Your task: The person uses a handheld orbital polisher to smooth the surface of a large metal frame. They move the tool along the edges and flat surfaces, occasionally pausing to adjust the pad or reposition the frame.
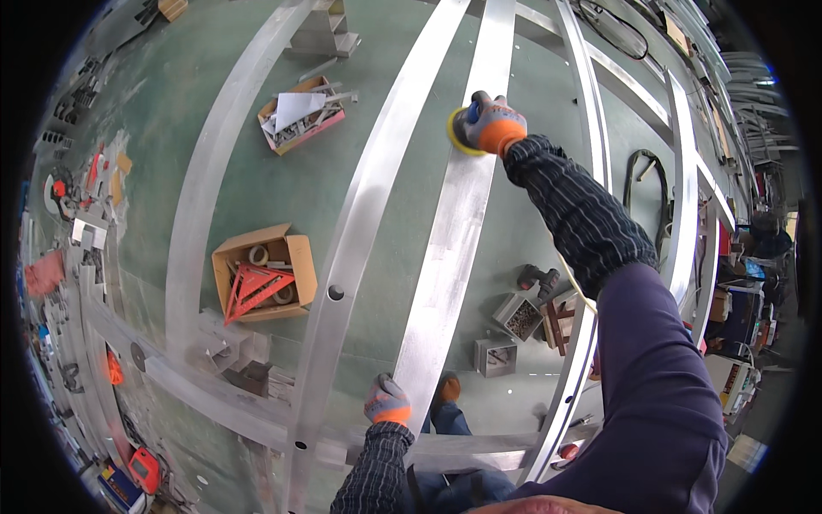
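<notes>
A long flat metal beam (449,231) runs away from me through the middle of the head view. My right hand (495,122), in a grey and orange glove, is closed round a small round sander. The sander's yellow pad (461,135) rests on the far part of the beam. A thin pale hose (575,283) trails back along my right forearm. Close to me, my left hand (388,400), gloved alike, grips the left edge of the same beam. Its fingertips are partly hidden.
Parallel metal beams (360,214) and a cross beam (223,398) form a frame around me. On the green floor are a cardboard box (301,265) with red triangle squares, a box of metal pieces (287,137), a cordless drill (538,278) and a metal bin (518,315) of small parts.
</notes>
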{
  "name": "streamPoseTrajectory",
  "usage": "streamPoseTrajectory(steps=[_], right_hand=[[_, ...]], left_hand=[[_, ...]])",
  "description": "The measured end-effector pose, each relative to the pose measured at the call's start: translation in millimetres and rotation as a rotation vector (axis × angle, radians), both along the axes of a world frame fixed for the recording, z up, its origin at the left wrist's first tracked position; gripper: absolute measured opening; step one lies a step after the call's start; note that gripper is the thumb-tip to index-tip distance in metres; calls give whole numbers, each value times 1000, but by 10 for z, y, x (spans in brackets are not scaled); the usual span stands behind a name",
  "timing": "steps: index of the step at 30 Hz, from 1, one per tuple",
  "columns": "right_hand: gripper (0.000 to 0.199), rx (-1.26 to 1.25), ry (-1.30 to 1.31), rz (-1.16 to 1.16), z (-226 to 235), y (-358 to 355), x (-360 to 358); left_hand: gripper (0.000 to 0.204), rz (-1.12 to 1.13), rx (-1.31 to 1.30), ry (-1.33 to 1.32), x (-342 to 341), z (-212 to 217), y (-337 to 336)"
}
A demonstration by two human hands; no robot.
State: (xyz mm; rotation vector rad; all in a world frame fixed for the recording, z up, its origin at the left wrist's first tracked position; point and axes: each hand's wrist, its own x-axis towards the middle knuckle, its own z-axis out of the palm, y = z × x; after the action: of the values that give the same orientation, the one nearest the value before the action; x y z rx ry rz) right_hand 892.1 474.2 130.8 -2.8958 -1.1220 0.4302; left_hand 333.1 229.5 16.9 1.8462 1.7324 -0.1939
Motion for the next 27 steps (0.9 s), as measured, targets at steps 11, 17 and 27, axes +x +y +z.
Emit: streamPoseTrajectory(steps=[11, 17, 27], right_hand=[[70, -28, -155, 76, -256, -16, 151], [70, 39, -146, 84, -338, 158, -118], [67, 71, -127, 35, -344, -180, 65]], left_hand=[[40, -43, 6, -6, -48, -110, -39], [44, 4, -95, -32, -83, -58, 5], [40, 19, -35, -59, -48, -102, -32]])
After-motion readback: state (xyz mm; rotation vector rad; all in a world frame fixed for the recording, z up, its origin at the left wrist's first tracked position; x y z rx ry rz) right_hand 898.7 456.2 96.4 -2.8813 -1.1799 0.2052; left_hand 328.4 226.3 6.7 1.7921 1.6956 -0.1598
